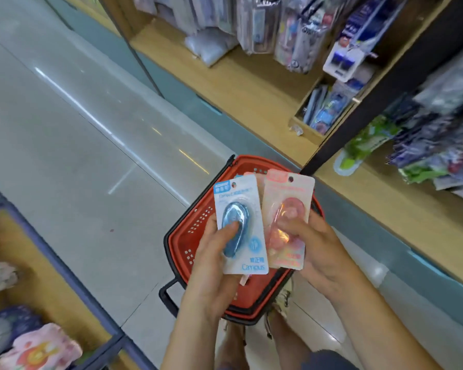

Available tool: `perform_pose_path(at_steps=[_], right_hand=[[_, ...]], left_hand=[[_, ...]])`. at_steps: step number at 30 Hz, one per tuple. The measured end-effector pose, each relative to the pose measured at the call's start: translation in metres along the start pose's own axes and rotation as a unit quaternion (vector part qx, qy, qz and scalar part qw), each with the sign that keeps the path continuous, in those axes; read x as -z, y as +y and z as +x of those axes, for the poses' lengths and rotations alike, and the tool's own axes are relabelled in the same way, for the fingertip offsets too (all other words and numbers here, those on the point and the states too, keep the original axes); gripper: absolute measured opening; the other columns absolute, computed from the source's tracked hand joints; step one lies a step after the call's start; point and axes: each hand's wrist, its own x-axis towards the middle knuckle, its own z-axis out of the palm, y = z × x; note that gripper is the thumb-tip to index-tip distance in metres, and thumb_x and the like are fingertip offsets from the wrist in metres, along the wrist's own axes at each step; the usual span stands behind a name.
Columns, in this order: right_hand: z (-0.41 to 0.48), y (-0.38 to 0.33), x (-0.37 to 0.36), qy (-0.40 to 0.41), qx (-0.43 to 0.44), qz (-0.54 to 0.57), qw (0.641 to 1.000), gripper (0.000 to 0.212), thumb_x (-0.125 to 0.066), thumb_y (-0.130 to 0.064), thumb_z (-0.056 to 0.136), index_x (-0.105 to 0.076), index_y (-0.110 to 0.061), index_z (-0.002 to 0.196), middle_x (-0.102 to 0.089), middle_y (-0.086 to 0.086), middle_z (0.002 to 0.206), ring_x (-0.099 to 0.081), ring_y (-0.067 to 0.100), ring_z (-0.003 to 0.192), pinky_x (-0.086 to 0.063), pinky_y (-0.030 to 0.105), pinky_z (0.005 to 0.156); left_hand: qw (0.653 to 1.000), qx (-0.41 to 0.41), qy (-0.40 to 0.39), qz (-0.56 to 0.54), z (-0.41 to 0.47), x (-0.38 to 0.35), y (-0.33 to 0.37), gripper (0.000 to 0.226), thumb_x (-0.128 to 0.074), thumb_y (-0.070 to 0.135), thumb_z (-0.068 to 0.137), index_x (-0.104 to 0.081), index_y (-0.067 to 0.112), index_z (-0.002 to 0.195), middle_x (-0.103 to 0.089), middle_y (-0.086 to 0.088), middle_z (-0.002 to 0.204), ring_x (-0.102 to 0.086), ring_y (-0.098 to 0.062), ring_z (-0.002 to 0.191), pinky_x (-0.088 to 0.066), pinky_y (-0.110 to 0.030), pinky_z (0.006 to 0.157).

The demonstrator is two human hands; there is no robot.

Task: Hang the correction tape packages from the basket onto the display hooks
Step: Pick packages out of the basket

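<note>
Your left hand (211,263) grips the blue package (247,209), right hand (316,247) the pink package (289,201), above the basket (183,244). Holes sit topmost, likely for hooking.

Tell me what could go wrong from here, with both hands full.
1. The left hand holds the blue package and the right hand the pink package, so neither is free to part the crowded hanging stock.
2. More pink cards seem stacked behind; a loose grip could drop one toward the basket.
</note>
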Motion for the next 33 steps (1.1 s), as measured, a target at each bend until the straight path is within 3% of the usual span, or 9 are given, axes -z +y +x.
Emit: perform_pose_path(at_steps=[3,7,11,15,18,22,26,30,33], right_hand=[[-0.028,-0.023,-0.013,-0.014,0.02,0.006,1.0,0.023,-0.069,0.0,0.064,-0.072,-0.011,0.084,-0.072,0.009,0.072,-0.069,0.019,0.059,-0.056,0.036,0.054],[-0.062,-0.041,-0.031,-0.016,0.047,0.055,0.997,0.019,-0.057,-0.006,0.069,-0.074,-0.008,0.078,-0.073,0.01,0.072,-0.071,0.019,0.062,-0.058,0.032,0.053],[-0.093,-0.048,-0.039,0.033,0.077,0.121,0.989,0.044,-0.071,-0.013,0.064,-0.066,-0.003,0.107,-0.072,0.015,0.094,-0.071,0.025,0.082,-0.061,0.04,0.066],[-0.134,-0.048,-0.051,0.067,0.131,0.113,0.983,0.058,-0.065,-0.01,0.073,-0.055,-0.003,0.13,-0.069,0.016,0.106,-0.07,0.024,0.088,-0.061,0.04,0.069],[-0.164,-0.044,-0.064,0.074,0.226,0.08,0.968,0.065,-0.065,-0.005,0.077,-0.046,-0.022,0.138,-0.064,0.009,0.124,-0.068,0.023,0.101,-0.06,0.045,0.08],[-0.205,-0.054,-0.07,0.137,0.349,-0.03,0.927,0.083,-0.072,-0.002,0.083,-0.038,-0.061,0.13,-0.058,-0.001,0.138,-0.062,0.024,0.12,-0.051,0.053,0.097],[-0.251,-0.069,-0.077,0.174,0.422,-0.252,0.853,0.036,-0.065,-0.004,0.091,-0.072,-0.038,0.102,-0.068,-0.01,0.11,-0.061,0.004,0.101,-0.045,0.031,0.094],[-0.291,-0.081,-0.089,0.19,0.45,-0.247,0.837,0.028,-0.058,-0.005,0.096,-0.073,-0.027,0.088,-0.071,-0.011,0.095,-0.061,-0.002,0.089,-0.043,0.019,0.084],[-0.32,-0.093,-0.09,0.195,0.457,-0.238,0.835,0.014,-0.068,-0.036,0.089,-0.074,-0.023,0.09,-0.073,-0.012,0.092,-0.062,-0.005,0.086,-0.044,0.011,0.08]], left_hand=[[1.0,-0.019,0.002,-0.021,-0.03,-0.019,0.018,0.035,-0.064,0.021,0.079,-0.068,0.018,0.114,-0.067,-0.014,0.111,-0.066,-0.028,0.09,-0.055,-0.04,0.073],[0.997,-0.065,0.026,-0.017,-0.061,-0.036,0.033,0.026,-0.065,0.018,0.077,-0.073,0.017,0.102,-0.068,-0.016,0.108,-0.068,-0.027,0.087,-0.057,-0.039,0.068],[0.987,-0.134,0.086,-0.023,-0.087,-0.045,0.045,0.044,-0.077,0.012,0.073,-0.065,0.011,0.116,-0.069,-0.017,0.115,-0.068,-0.028,0.094,-0.053,-0.047,0.086],[0.984,-0.168,0.051,-0.015,-0.121,-0.047,0.06,0.044,-0.077,0.014,0.075,-0.061,0.013,0.117,-0.069,-0.014,0.114,-0.071,-0.025,0.093,-0.057,-0.044,0.08],[0.984,-0.179,-0.002,-0.007,-0.149,-0.051,0.069,0.039,-0.076,0.014,0.078,-0.062,0.015,0.114,-0.068,-0.015,0.119,-0.067,-0.032,0.104,-0.052,-0.054,0.092],[0.98,-0.191,-0.049,-0.003,-0.185,-0.06,0.092,0.035,-0.071,0.018,0.077,-0.062,0.018,0.111,-0.069,-0.011,0.111,-0.067,-0.031,0.1,-0.048,-0.061,0.096],[0.97,-0.182,-0.162,0.023,-0.213,-0.081,0.111,0.033,-0.073,0.017,0.082,-0.063,0.017,0.113,-0.068,-0.012,0.113,-0.068,-0.028,0.095,-0.055,-0.053,0.085],[0.949,-0.205,-0.216,0.1,-0.237,-0.119,0.106,0.043,-0.074,0.013,0.075,-0.06,0.021,0.115,-0.071,-0.011,0.115,-0.071,-0.029,0.094,-0.059,-0.048,0.079],[0.93,-0.242,-0.233,0.149,-0.254,-0.147,0.101,0.056,-0.082,0.009,0.07,-0.055,0.022,0.117,-0.074,-0.008,0.108,-0.073,-0.026,0.087,-0.061,-0.038,0.068]])
